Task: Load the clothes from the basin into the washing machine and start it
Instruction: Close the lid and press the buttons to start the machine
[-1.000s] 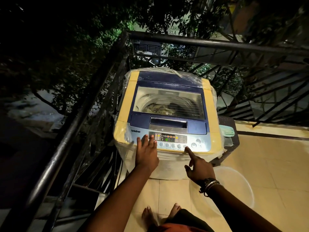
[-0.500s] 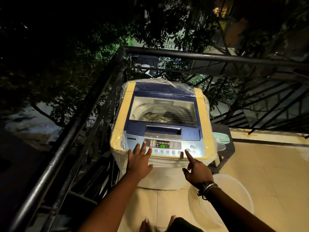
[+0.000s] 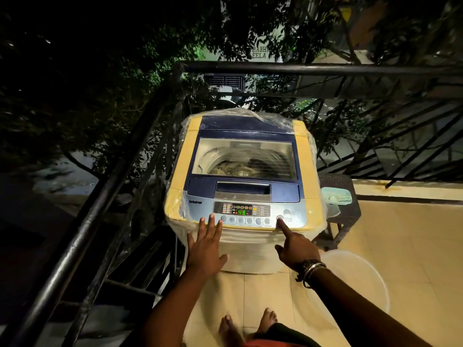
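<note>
The top-loading washing machine with yellowed sides and a blue lid [image 3: 246, 171], wrapped in clear plastic film, stands in the balcony corner against the black metal railing [image 3: 300, 69]. Its lid is closed; through the clear window crumpled clothes [image 3: 233, 168] lie in the drum. "LG" is printed on the window's front edge, "TurboDrum" at the left of the grey control panel [image 3: 241, 209], and the green display reads "43". One row of round buttons runs below the display.

The left hand [image 3: 205, 249] rests flat on the machine's front edge, its straight fingers slightly apart. The right hand [image 3: 295, 249], with bands at the wrist, has its index finger stretched onto a round button at the panel's right end, the other fingers curled in.

One round translucent plastic basin [image 3: 360, 276] sits on the beige tiled floor [image 3: 413, 246] right of the machine; no clothes show in it. Beside the machine stands one dark woven stool [image 3: 347, 214] bearing a pale green soap dish [image 3: 337, 195]. Two bare feet show at the bottom.
</note>
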`<move>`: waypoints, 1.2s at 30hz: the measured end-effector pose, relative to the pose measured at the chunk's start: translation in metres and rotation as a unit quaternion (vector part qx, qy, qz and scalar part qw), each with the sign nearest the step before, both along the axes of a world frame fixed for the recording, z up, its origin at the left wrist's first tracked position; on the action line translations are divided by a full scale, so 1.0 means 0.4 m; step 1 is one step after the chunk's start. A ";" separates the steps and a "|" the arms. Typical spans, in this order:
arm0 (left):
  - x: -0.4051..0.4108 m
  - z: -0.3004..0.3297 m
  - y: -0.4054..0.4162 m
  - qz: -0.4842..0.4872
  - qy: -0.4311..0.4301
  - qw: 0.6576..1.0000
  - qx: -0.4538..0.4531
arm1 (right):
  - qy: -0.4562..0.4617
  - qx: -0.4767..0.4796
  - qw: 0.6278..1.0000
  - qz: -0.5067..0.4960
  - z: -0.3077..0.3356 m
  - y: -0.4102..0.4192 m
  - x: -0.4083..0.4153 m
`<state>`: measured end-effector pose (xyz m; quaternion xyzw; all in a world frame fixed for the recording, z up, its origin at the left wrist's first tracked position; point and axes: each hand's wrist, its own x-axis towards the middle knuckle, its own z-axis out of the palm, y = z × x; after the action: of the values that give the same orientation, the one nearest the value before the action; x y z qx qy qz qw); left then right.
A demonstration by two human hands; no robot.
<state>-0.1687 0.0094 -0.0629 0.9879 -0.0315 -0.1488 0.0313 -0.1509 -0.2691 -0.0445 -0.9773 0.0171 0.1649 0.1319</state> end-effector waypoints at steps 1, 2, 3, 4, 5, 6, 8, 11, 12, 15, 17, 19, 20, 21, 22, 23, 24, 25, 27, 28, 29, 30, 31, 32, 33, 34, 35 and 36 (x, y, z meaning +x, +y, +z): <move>0.000 0.002 -0.005 0.003 0.005 1.000 -0.002 | -0.003 -0.005 1.000 0.004 0.005 -0.003 0.001; 0.001 0.005 -0.013 0.006 0.010 1.000 0.000 | -0.002 -0.009 1.000 0.008 0.011 -0.008 0.003; 0.001 0.007 -0.019 0.010 0.017 1.000 0.006 | -0.001 -0.012 1.000 0.012 0.018 -0.013 0.005; -0.001 0.006 -0.023 0.014 0.021 1.000 0.011 | 0.002 -0.015 1.000 0.017 0.026 -0.016 0.008; -0.001 0.007 -0.030 0.018 0.018 1.000 0.014 | 0.010 -0.020 0.999 0.023 0.032 -0.022 0.010; -0.001 0.008 -0.035 0.021 0.010 1.000 0.016 | 0.019 -0.028 0.999 0.032 0.039 -0.027 0.013; -0.002 0.008 -0.045 0.027 0.007 0.999 0.020 | 0.034 -0.047 0.997 0.054 0.048 -0.035 0.022; -0.002 0.011 -0.056 0.036 0.020 0.999 0.032 | 0.052 -0.079 0.992 0.082 0.069 -0.026 0.040; 0.000 0.017 -0.059 0.038 0.020 0.998 0.037 | 0.059 -0.088 0.990 0.092 0.076 -0.019 0.047; 0.000 0.031 -0.064 0.040 0.032 0.998 0.043 | 0.078 -0.124 0.979 0.140 0.101 -0.001 0.081; 0.000 0.042 -0.071 0.040 0.040 0.997 0.048 | 0.088 -0.126 0.975 0.159 0.127 0.002 0.118; 0.001 0.057 -0.078 0.039 0.050 0.997 0.049 | 0.118 -0.128 0.968 0.182 0.170 0.012 0.153; 0.001 0.065 -0.079 0.039 0.054 0.996 0.051 | 0.138 -0.124 0.964 0.192 0.191 0.020 0.165; 0.000 0.074 -0.080 0.036 0.054 0.996 0.056 | 0.157 -0.119 0.960 0.199 0.206 0.026 0.171; 0.002 0.083 -0.078 0.030 0.046 0.996 0.066 | 0.168 -0.116 0.958 0.203 0.215 0.031 0.177; 0.005 0.091 -0.075 0.021 0.036 0.996 0.081 | 0.168 -0.114 0.958 0.204 0.214 0.030 0.182; 0.009 0.097 -0.069 0.012 0.024 0.995 0.097 | 0.158 -0.111 0.960 0.204 0.208 0.024 0.183; 0.012 0.101 -0.064 0.002 0.013 0.993 0.114 | 0.151 -0.106 0.962 0.201 0.200 0.015 0.181; 0.016 0.101 -0.050 -0.010 0.002 0.991 0.134 | 0.147 -0.090 0.967 0.188 0.169 -0.011 0.174; 0.017 0.098 -0.042 -0.013 0.000 0.991 0.133 | 0.143 -0.076 0.970 0.182 0.154 -0.024 0.166; 0.018 0.094 -0.032 -0.018 0.001 0.992 0.129 | 0.138 -0.061 0.973 0.173 0.140 -0.035 0.156; 0.023 0.084 -0.025 -0.025 0.000 0.992 0.122 | 0.129 -0.043 0.978 0.158 0.126 -0.046 0.145; 0.026 0.072 -0.019 -0.031 0.003 0.992 0.120 | 0.120 -0.026 0.982 0.142 0.112 -0.056 0.134; 0.029 0.064 -0.016 -0.038 0.007 0.992 0.120 | 0.111 -0.009 0.986 0.128 0.097 -0.064 0.123; 0.031 0.056 -0.014 -0.043 0.009 0.992 0.116 | 0.104 0.005 0.988 0.112 0.083 -0.072 0.111; 0.030 0.060 -0.017 -0.046 0.012 0.993 0.108 | 0.093 0.018 0.991 0.099 0.068 -0.080 0.098; 0.029 0.062 -0.018 -0.050 0.004 0.993 0.105 | 0.083 0.028 0.992 0.085 0.052 -0.083 0.085; 0.026 0.063 -0.017 -0.057 -0.011 0.992 0.111 | 0.073 0.038 0.994 0.073 0.036 -0.085 0.070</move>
<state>-0.1584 0.0024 -0.0379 0.9833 -0.0712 -0.1423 -0.0878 -0.1227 -0.3031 -0.0300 -0.9556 -0.0513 0.2454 0.1545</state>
